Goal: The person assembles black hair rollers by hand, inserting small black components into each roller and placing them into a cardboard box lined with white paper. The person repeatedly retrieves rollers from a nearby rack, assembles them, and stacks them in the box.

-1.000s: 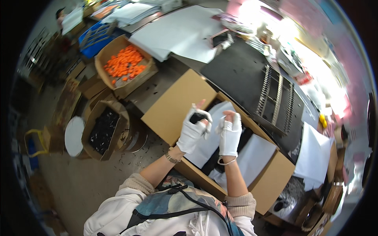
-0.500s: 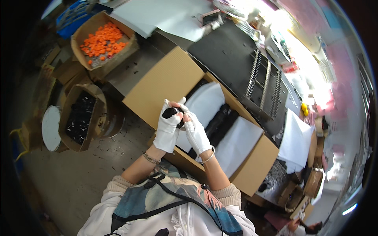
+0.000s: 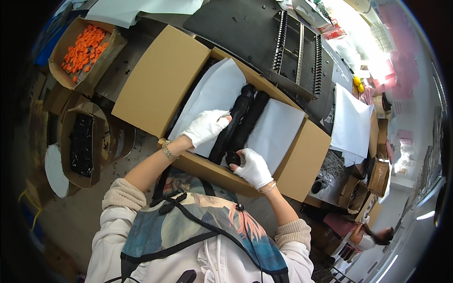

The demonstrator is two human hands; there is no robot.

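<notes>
Worktable: a long metal worktable (image 3: pixel 123 68) slants across the upper half, partly covered by a black board (image 3: pixel 222 20).
Cardboard box: an open box (image 3: pixel 200 169) sits in the centre, directly in front of the person, its flaps folded out to left and right.
Metal rack: a frame (image 3: pixel 299 54) with rows of small coils along two sides lies on the black board, beyond the box.
White sheets: inside the box, one pale sheet (image 3: pixel 214 87) lies on the left and another (image 3: pixel 279 127) on the right.
Orange carton: at upper left, a carton (image 3: pixel 106 59) holds a heap of small orange pieces (image 3: pixel 86 49).
Black carton: nearer and lower on the left, a second carton (image 3: pixel 97 148) holds small black pieces (image 3: pixel 81 146).
Black rolls: a left roll (image 3: pixel 239 107) and a right roll (image 3: pixel 247 125) lie side by side in the box, between the sheets.
Left hand: white-gloved with bare fingertips, the left hand (image 3: pixel 207 127) lies palm down, fingers together, tips at the left roll; I cannot tell whether they grip.
Right hand: also white-gloved, the right hand (image 3: pixel 255 170) has thumb and fingers parted around the right roll's near end; how firmly is unclear.
</notes>
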